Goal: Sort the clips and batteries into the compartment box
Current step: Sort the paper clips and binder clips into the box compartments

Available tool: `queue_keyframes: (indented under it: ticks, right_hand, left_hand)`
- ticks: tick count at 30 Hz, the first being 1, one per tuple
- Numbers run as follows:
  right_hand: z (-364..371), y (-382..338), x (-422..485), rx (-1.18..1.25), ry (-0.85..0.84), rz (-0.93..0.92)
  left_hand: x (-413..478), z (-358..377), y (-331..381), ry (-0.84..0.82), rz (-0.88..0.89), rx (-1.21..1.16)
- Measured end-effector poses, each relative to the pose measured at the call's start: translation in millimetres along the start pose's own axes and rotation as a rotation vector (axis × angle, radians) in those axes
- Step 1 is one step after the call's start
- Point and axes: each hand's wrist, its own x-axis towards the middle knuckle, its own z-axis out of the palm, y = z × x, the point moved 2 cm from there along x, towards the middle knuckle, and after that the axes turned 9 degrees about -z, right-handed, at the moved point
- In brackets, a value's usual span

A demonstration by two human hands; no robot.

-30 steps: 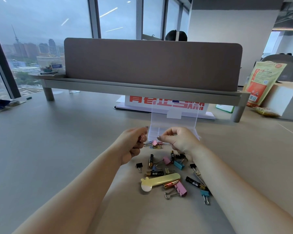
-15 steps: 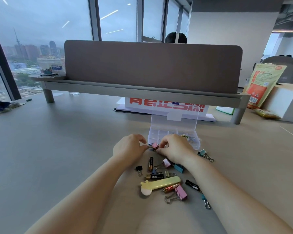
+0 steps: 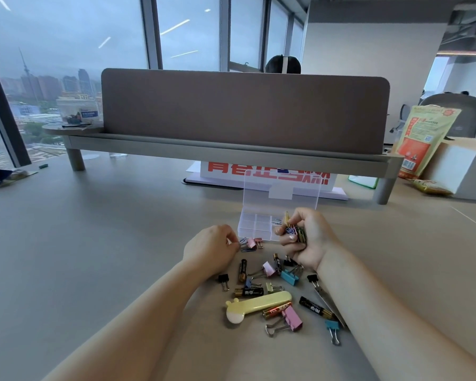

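I see a matt, smooth desk point(image 3: 94, 243). The compartment box point(image 3: 254, 229) is clear, glossy plastic. The binder clips point(image 3: 293, 318) have painted bodies and shiny metal wire handles. The batteries point(image 3: 315, 309) wear glossy wrappers. The yellow case point(image 3: 261, 305) looks like smooth plastic, and the divider panel point(image 3: 242, 111) like matt cloth.

The compartment box point(image 3: 254, 229) sits on the table point(image 3: 94, 243), midway across, with its lid point(image 3: 282, 188) upright at its far side. Behind it a raised shelf point(image 3: 231, 151) spans the table and carries a partition point(image 3: 245, 111). The right hand point(image 3: 307, 243) holds a bundle of clips point(image 3: 293, 229) at the box's right front corner. The left hand point(image 3: 212, 250), left of the box's front, pinches a clip point(image 3: 250, 244). Loose clips point(image 3: 291, 320), batteries point(image 3: 315, 307) and a long case point(image 3: 259, 305) lie between the forearms, toward the near edge.
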Motion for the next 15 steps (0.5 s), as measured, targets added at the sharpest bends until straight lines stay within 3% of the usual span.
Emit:
queue_keyframes:
  ticks: [15]
  right_hand:
    - [-2.3,2.2,5.7,-0.204,0.042,-0.107]
  left_hand:
    - [-1.7,-4.1,-2.9,-0.067,-0.072,-0.193]
